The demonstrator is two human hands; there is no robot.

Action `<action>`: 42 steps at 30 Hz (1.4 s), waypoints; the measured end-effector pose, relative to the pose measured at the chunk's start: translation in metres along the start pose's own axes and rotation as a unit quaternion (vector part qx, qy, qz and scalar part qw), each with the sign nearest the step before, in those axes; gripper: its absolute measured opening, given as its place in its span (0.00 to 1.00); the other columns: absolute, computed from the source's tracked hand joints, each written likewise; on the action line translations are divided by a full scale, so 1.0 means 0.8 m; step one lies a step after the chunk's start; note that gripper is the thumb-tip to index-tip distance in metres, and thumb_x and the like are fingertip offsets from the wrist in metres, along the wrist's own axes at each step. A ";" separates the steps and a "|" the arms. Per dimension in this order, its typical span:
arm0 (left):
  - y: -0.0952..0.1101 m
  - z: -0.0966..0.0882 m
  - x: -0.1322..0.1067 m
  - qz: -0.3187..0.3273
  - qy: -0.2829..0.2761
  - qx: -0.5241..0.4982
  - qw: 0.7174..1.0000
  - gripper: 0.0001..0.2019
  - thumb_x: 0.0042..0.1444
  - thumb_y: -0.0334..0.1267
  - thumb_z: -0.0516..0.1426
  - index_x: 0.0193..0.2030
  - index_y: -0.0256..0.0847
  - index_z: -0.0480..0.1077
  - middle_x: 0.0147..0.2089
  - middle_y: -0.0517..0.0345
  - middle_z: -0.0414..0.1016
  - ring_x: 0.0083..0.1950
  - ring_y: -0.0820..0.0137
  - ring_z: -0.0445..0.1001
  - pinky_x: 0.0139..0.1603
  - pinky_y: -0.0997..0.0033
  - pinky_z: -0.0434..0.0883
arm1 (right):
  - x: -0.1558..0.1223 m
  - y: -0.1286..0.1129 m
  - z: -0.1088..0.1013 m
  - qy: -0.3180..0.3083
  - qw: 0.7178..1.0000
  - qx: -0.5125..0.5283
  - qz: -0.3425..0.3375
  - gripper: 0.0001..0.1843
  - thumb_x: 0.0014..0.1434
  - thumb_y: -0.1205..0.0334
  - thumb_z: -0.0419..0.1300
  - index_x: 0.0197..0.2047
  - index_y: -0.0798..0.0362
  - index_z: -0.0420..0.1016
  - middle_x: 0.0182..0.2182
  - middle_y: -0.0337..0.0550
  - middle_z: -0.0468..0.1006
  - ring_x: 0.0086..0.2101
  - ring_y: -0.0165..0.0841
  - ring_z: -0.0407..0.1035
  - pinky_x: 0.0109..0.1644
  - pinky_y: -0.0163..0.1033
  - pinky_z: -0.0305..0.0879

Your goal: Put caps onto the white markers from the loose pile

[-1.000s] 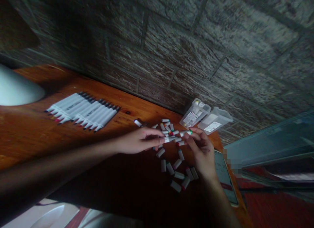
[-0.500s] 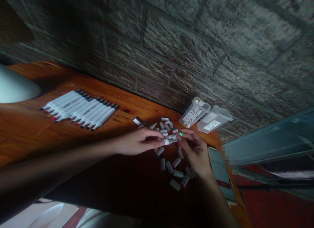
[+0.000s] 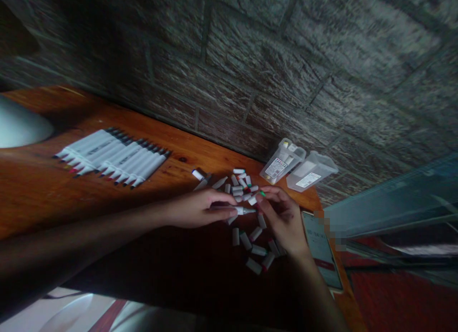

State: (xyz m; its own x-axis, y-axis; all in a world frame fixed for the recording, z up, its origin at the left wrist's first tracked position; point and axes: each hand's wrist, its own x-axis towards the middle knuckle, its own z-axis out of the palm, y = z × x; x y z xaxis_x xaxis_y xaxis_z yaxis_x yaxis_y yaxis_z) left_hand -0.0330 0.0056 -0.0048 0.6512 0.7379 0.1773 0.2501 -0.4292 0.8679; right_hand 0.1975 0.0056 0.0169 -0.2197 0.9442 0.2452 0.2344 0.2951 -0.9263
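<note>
My left hand (image 3: 195,208) is closed around a white marker (image 3: 241,211), whose uncapped grey tip points right. Between the thumb and fingers of my right hand (image 3: 284,215) is a white marker cap (image 3: 253,199) with a green end, held just above the marker's tip and apart from it. Loose white caps (image 3: 255,233) with coloured ends lie scattered under and around both hands. Beyond my left hand rests an uncapped marker (image 3: 219,182), and near it a white cap with a blue end (image 3: 197,174).
Uncapped markers (image 3: 118,155) lie side by side in a row at the left. Two clear plastic cases (image 3: 311,172) stand near the wall, one with some pieces inside. A phone or tablet (image 3: 324,251) lies by the right edge of the wooden table (image 3: 186,146). A white rounded object (image 3: 21,124) stands far left.
My right hand has drawn the green-ended cap slightly away from the marker's tip. The marker in my left hand has shifted slightly down and left. The whole view has shifted a little.
</note>
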 end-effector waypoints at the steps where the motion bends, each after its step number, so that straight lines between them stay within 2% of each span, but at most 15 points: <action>1: 0.000 0.001 -0.001 -0.002 -0.009 0.016 1.000 0.13 0.66 0.44 0.54 0.44 0.38 0.76 0.37 0.56 0.78 0.38 0.70 0.73 0.38 0.75 0.65 | -0.001 0.002 0.000 -0.013 1.000 -0.025 -0.009 0.10 0.60 0.55 0.65 0.44 0.48 0.76 0.36 0.41 0.83 0.35 0.33 0.76 0.37 0.37 0.73; 4: 0.003 0.004 -0.002 0.009 -0.020 0.056 0.998 0.10 0.64 0.41 0.56 0.45 0.45 0.78 0.41 0.57 0.80 0.41 0.67 0.75 0.40 0.74 0.64 | -0.003 0.008 0.002 -0.055 0.992 -0.105 -0.042 0.09 0.61 0.56 0.64 0.45 0.48 0.77 0.40 0.43 0.83 0.40 0.35 0.78 0.44 0.40 0.73; 10: 0.012 0.009 -0.009 0.018 -0.037 0.124 0.991 0.10 0.65 0.40 0.56 0.48 0.50 0.78 0.43 0.58 0.82 0.42 0.65 0.77 0.43 0.71 0.65 | -0.006 0.014 0.005 -0.180 0.958 -0.212 -0.064 0.08 0.64 0.60 0.60 0.47 0.46 0.76 0.37 0.39 0.83 0.33 0.33 0.76 0.38 0.37 0.70; 13: 0.019 0.014 -0.017 0.050 -0.033 0.171 0.983 0.10 0.64 0.38 0.57 0.48 0.49 0.78 0.45 0.56 0.82 0.44 0.64 0.78 0.44 0.71 0.65 | -0.005 0.016 0.004 -0.210 0.947 -0.235 -0.065 0.08 0.63 0.62 0.60 0.46 0.46 0.77 0.38 0.39 0.82 0.36 0.33 0.76 0.39 0.37 0.70; 19: 0.016 0.017 -0.015 0.113 -0.099 0.167 0.975 0.11 0.59 0.32 0.61 0.46 0.48 0.78 0.42 0.59 0.82 0.40 0.68 0.79 0.39 0.74 0.66 | -0.002 0.026 0.001 -0.201 0.962 -0.178 -0.040 0.09 0.63 0.59 0.61 0.47 0.44 0.77 0.36 0.38 0.83 0.29 0.32 0.76 0.31 0.36 0.71; 22: 0.014 0.002 -0.011 0.104 -0.098 0.169 0.975 0.08 0.58 0.32 0.62 0.43 0.46 0.78 0.39 0.58 0.82 0.38 0.68 0.78 0.39 0.74 0.66 | -0.001 0.032 0.000 -0.175 0.969 -0.165 -0.053 0.11 0.63 0.60 0.62 0.49 0.45 0.77 0.39 0.39 0.83 0.37 0.34 0.78 0.40 0.38 0.74; 25: 0.040 -0.010 -0.022 0.102 -0.066 0.162 0.979 0.05 0.62 0.35 0.59 0.40 0.45 0.78 0.37 0.57 0.81 0.37 0.69 0.77 0.39 0.73 0.67 | 0.000 0.034 -0.001 -0.125 0.979 -0.147 -0.070 0.12 0.62 0.59 0.63 0.49 0.47 0.77 0.44 0.43 0.83 0.42 0.35 0.78 0.47 0.40 0.73; 26: 0.055 -0.007 -0.028 0.095 -0.023 0.170 0.981 0.07 0.64 0.37 0.57 0.41 0.44 0.78 0.37 0.57 0.81 0.36 0.69 0.76 0.39 0.73 0.67 | 0.001 0.035 -0.001 -0.105 0.982 -0.137 -0.074 0.12 0.61 0.58 0.64 0.48 0.48 0.77 0.45 0.44 0.82 0.42 0.36 0.78 0.48 0.41 0.73; 27: 0.071 0.002 -0.035 0.077 0.052 0.195 0.976 0.09 0.65 0.39 0.56 0.43 0.44 0.77 0.39 0.55 0.80 0.39 0.68 0.76 0.42 0.71 0.68 | 0.002 0.036 0.000 -0.090 0.985 -0.123 -0.076 0.12 0.61 0.57 0.64 0.48 0.49 0.77 0.45 0.44 0.82 0.42 0.36 0.78 0.48 0.42 0.73; 29: 0.099 0.038 -0.052 0.045 0.136 0.260 0.955 0.11 0.65 0.44 0.56 0.47 0.43 0.76 0.44 0.52 0.79 0.44 0.65 0.76 0.47 0.67 0.70 | 0.005 0.038 0.000 -0.053 0.989 -0.112 -0.080 0.12 0.61 0.56 0.64 0.46 0.50 0.78 0.43 0.44 0.82 0.37 0.34 0.77 0.44 0.41 0.74; 32: 0.105 0.118 -0.078 0.060 0.163 0.362 0.916 0.13 0.63 0.45 0.58 0.46 0.37 0.74 0.45 0.48 0.78 0.42 0.61 0.75 0.44 0.61 0.71 | 0.011 0.043 -0.002 -0.012 0.994 -0.083 -0.071 0.12 0.59 0.55 0.65 0.45 0.51 0.78 0.41 0.44 0.83 0.34 0.33 0.76 0.39 0.39 0.73; 34: 0.086 0.158 -0.088 0.068 0.135 0.397 0.905 0.08 0.62 0.41 0.59 0.44 0.41 0.72 0.46 0.50 0.77 0.42 0.62 0.75 0.42 0.62 0.71 | 0.014 0.046 -0.004 0.008 0.996 -0.060 -0.058 0.13 0.58 0.55 0.66 0.45 0.51 0.77 0.39 0.44 0.83 0.34 0.32 0.76 0.36 0.38 0.73; 35: 0.074 0.170 -0.091 0.073 0.126 0.397 0.906 0.09 0.62 0.42 0.59 0.46 0.42 0.72 0.48 0.50 0.77 0.44 0.61 0.75 0.43 0.61 0.71 | 0.015 0.047 -0.005 0.014 0.997 -0.050 -0.050 0.14 0.57 0.54 0.67 0.44 0.51 0.77 0.38 0.44 0.83 0.32 0.32 0.75 0.34 0.38 0.72; 38: 0.049 0.165 -0.090 0.083 0.114 0.359 0.923 0.16 0.63 0.43 0.59 0.54 0.38 0.67 0.47 0.49 0.77 0.45 0.63 0.75 0.46 0.62 0.73 | 0.017 0.052 -0.006 0.028 0.999 -0.014 -0.026 0.16 0.55 0.51 0.68 0.43 0.50 0.77 0.36 0.43 0.82 0.29 0.31 0.74 0.29 0.36 0.71; 42: 0.047 0.120 -0.093 0.026 0.079 0.331 0.940 0.13 0.62 0.40 0.60 0.50 0.34 0.68 0.45 0.48 0.75 0.47 0.63 0.74 0.47 0.65 0.73 | 0.020 0.054 -0.003 0.044 0.999 0.027 -0.015 0.18 0.52 0.49 0.69 0.43 0.50 0.78 0.37 0.42 0.82 0.30 0.32 0.74 0.28 0.36 0.70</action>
State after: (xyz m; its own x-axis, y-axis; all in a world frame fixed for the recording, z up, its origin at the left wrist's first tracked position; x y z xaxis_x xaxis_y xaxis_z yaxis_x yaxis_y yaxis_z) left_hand -0.0032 -0.1152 -0.0301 0.5735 0.7522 0.3245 0.6455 -0.6588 0.3863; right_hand 0.2065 0.0334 -0.0182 -0.1414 0.9448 0.2956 0.1765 0.3178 -0.9316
